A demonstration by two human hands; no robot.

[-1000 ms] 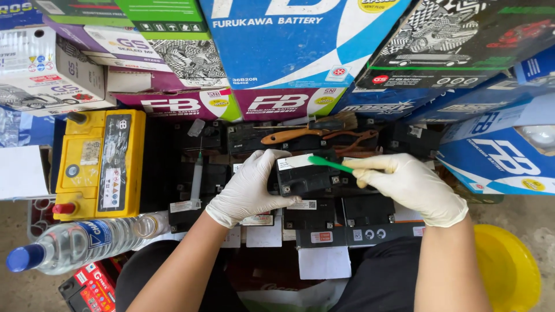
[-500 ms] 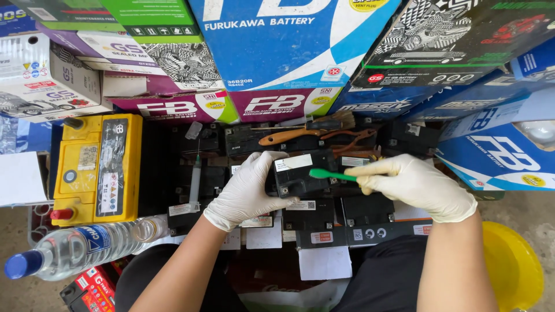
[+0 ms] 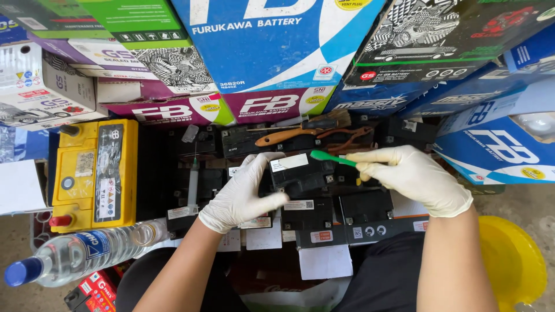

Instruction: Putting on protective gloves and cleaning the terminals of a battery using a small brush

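A small battery (image 3: 300, 173) sits at the centre of a cluster of similar batteries (image 3: 364, 214), the left hand (image 3: 243, 193) touching its left side and the right hand (image 3: 413, 176) just to its right, holding a toothbrush (image 3: 326, 157) whose head lies over the battery's top right corner. Behind it lie a brush (image 3: 300, 132) and pliers (image 3: 347, 137), with stacked cartons (image 3: 272, 52) further back. A syringe (image 3: 193, 179) stands left of the left hand, a large battery (image 3: 95, 173) further left, and a water bottle (image 3: 81, 254) lies in front of that. A bucket (image 3: 511, 260) sits right of the right forearm.
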